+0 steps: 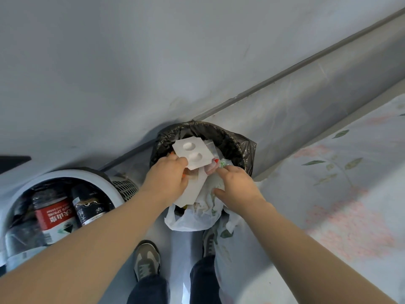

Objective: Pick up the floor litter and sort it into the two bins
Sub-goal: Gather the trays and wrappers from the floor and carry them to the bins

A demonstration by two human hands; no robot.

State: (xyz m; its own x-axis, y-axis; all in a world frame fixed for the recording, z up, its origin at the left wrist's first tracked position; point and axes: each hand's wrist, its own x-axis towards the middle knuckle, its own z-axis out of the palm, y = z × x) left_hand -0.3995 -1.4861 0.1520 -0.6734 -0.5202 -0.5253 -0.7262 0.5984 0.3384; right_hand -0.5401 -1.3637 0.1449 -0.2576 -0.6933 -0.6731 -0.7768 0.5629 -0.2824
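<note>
A round bin with a black liner (230,137) stands against the wall, straight ahead. My left hand (168,176) grips a white moulded card tray (192,153) with two oval hollows, plus flat white card pieces under it, above the bin's mouth. My right hand (236,187) clutches a crumpled white plastic bag (192,218) and paper over the bin's near rim. At the lower left a second bin with a white rim (65,173) contains plastic bottles (54,216), one with a red label.
My two shoes (146,262) stand on the grey floor just before the bins. A bed with a floral sheet (339,205) fills the right side. A grey wall with a skirting strip (306,64) runs behind the bins.
</note>
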